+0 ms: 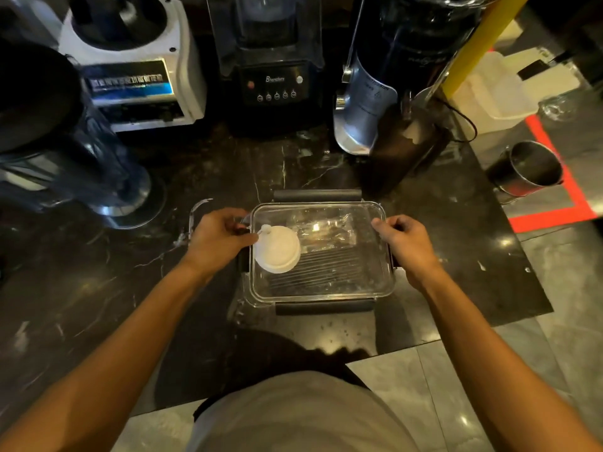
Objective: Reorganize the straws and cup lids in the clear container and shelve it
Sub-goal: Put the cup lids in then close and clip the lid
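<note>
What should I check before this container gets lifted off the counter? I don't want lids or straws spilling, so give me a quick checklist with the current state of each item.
1. Both hands on the clear container: ok. The left hand is at its left edge and the right hand at its right edge.
2. Cover on the container: ok, a clear cover appears to sit on top.
3. Side latches snapped shut: cannot tell.
4. White cup lids inside: ok, stacked at the left end.
5. Straws inside: ok, lying flat along the bottom.
6. Counter around the container free of obstacles: ok nearby; the appliances stand further back.
</note>
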A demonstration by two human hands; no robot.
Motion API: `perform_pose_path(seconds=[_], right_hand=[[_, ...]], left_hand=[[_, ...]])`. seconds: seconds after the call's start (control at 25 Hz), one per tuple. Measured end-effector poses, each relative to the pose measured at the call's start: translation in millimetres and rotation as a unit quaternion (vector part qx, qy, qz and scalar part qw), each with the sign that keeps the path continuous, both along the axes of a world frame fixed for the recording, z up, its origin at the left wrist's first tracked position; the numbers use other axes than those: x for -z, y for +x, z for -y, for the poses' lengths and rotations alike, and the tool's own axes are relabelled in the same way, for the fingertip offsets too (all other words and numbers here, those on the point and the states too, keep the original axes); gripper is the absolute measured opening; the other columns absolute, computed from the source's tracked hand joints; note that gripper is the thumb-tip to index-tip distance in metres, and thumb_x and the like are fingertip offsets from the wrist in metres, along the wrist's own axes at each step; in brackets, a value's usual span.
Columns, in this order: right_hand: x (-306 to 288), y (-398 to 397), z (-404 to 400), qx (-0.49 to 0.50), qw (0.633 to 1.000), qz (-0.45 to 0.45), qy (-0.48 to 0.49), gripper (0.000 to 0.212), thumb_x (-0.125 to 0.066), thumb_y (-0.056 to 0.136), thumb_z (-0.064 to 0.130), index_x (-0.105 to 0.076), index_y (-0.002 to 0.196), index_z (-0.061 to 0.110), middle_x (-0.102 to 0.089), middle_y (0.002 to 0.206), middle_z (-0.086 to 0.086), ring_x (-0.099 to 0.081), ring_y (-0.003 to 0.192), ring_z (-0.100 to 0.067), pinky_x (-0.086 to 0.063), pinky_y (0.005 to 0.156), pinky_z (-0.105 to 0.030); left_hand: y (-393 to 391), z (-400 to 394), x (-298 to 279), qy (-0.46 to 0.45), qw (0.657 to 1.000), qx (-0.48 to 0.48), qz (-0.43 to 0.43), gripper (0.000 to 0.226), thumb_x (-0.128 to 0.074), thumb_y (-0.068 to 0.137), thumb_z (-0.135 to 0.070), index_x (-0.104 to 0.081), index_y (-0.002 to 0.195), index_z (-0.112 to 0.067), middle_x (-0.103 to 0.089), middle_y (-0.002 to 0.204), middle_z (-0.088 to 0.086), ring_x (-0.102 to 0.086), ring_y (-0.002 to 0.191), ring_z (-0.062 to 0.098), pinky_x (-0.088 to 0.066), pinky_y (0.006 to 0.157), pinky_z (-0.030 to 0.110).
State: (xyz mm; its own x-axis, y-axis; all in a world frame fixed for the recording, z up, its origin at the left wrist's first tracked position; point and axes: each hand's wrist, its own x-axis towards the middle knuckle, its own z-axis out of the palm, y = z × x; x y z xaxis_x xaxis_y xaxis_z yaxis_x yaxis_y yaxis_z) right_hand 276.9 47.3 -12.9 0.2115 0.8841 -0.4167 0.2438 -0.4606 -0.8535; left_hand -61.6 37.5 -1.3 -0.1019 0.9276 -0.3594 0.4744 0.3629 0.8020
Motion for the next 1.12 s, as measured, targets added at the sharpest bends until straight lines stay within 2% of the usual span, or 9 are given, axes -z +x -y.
perform_pose_path(seconds=[0.08, 0.2, 0.32, 0.52, 0.72, 0.84, 0.96, 1.04, 1.12], right_hand=[[4, 0, -3, 0.002, 1.000, 0.004, -0.007, 0.024, -0.074, 0.091, 0.026, -0.066, 0.091, 0.003, -0.064, 0.078, -0.010, -0.060, 0.073, -0.026, -0.049, 0.067, -0.041], [3, -4, -9, -0.009, 1.000, 0.010, 0.004, 0.007, -0.073, 0.092, 0.018, -0.070, 0.092, 0.011, -0.069, 0.084, -0.011, -0.063, 0.076, -0.025, -0.052, 0.068, -0.042], [4, -7, -10, -0.032, 0.999, 0.030, 0.024, 0.009, -0.074, 0.094, 0.020, -0.071, 0.098, 0.013, -0.073, 0.097, -0.017, -0.066, 0.083, -0.027, -0.057, 0.078, -0.049], [8, 1, -11, -0.030, 0.999, 0.029, -0.004, 0.016, -0.078, 0.091, 0.032, -0.071, 0.101, 0.022, -0.076, 0.099, -0.009, -0.073, 0.095, -0.033, -0.060, 0.085, -0.056], [14, 7, -8, -0.027, 0.998, 0.010, -0.049, 0.027, -0.080, 0.089, 0.037, -0.069, 0.098, 0.014, -0.079, 0.095, -0.012, -0.076, 0.090, -0.035, -0.063, 0.078, -0.053], [15, 10, -5, -0.031, 0.998, -0.007, -0.054, 0.028, -0.079, 0.090, 0.037, -0.069, 0.098, 0.012, -0.080, 0.093, -0.011, -0.078, 0.085, -0.029, -0.064, 0.070, -0.045], [14, 8, -2, -0.028, 0.998, -0.037, -0.051, 0.029, -0.078, 0.090, 0.036, -0.070, 0.097, 0.009, -0.080, 0.086, -0.008, -0.078, 0.075, -0.023, -0.059, 0.057, -0.030], [15, 11, 2, -0.008, 0.996, -0.068, -0.051, 0.025, -0.076, 0.092, 0.033, -0.070, 0.090, 0.008, -0.079, 0.078, -0.003, -0.076, 0.067, -0.017, -0.057, 0.053, -0.027], [16, 18, 6, 0.004, 0.994, -0.096, -0.054, 0.025, -0.072, 0.096, 0.030, -0.071, 0.092, 0.006, -0.074, 0.079, -0.006, -0.071, 0.067, -0.015, -0.057, 0.053, -0.029]], left_hand=[[3, 2, 2, 0.018, 1.000, -0.022, -0.013, 0.038, -0.083, 0.085, -0.012, -0.071, 0.121, -0.011, -0.074, 0.108, 0.003, -0.072, 0.103, 0.023, -0.058, 0.087, 0.030], [2, 10, 5, 0.014, 0.994, -0.106, 0.037, 0.034, -0.081, 0.087, -0.014, -0.074, 0.120, -0.012, -0.077, 0.108, 0.002, -0.074, 0.101, 0.019, -0.060, 0.095, 0.040], [-2, 21, 11, 0.007, 0.989, -0.125, 0.075, 0.018, -0.078, 0.090, -0.016, -0.078, 0.106, -0.025, -0.079, 0.104, -0.004, -0.075, 0.101, 0.018, -0.059, 0.097, 0.047], [-6, 30, 18, 0.000, 0.984, -0.136, 0.113, 0.018, -0.076, 0.092, -0.017, -0.080, 0.108, -0.021, -0.081, 0.102, -0.002, -0.076, 0.098, 0.018, -0.060, 0.096, 0.049], [-6, 35, 28, 0.014, 0.983, -0.139, 0.118, 0.016, -0.077, 0.090, -0.019, -0.081, 0.106, -0.023, -0.081, 0.101, -0.002, -0.077, 0.098, 0.019, -0.060, 0.095, 0.050], [-9, 39, 33, -0.002, 0.979, -0.157, 0.128, 0.013, -0.079, 0.089, -0.026, -0.081, 0.101, -0.025, -0.082, 0.096, -0.002, -0.078, 0.094, 0.021, -0.061, 0.093, 0.052], [-9, 40, 35, -0.014, 0.974, -0.172, 0.149, 0.009, -0.081, 0.087, -0.030, -0.081, 0.096, -0.031, -0.082, 0.092, 0.000, -0.078, 0.093, 0.025, -0.060, 0.092, 0.054], [-10, 41, 34, -0.017, 0.970, -0.186, 0.156, 0.015, -0.084, 0.083, -0.032, -0.081, 0.097, -0.027, -0.081, 0.091, 0.003, -0.077, 0.094, 0.026, -0.060, 0.093, 0.055], [-11, 44, 31, -0.022, 0.966, -0.203, 0.157, 0.032, -0.087, 0.076, -0.040, -0.079, 0.101, -0.021, -0.080, 0.090, 0.006, -0.077, 0.094, 0.026, -0.060, 0.091, 0.056]])
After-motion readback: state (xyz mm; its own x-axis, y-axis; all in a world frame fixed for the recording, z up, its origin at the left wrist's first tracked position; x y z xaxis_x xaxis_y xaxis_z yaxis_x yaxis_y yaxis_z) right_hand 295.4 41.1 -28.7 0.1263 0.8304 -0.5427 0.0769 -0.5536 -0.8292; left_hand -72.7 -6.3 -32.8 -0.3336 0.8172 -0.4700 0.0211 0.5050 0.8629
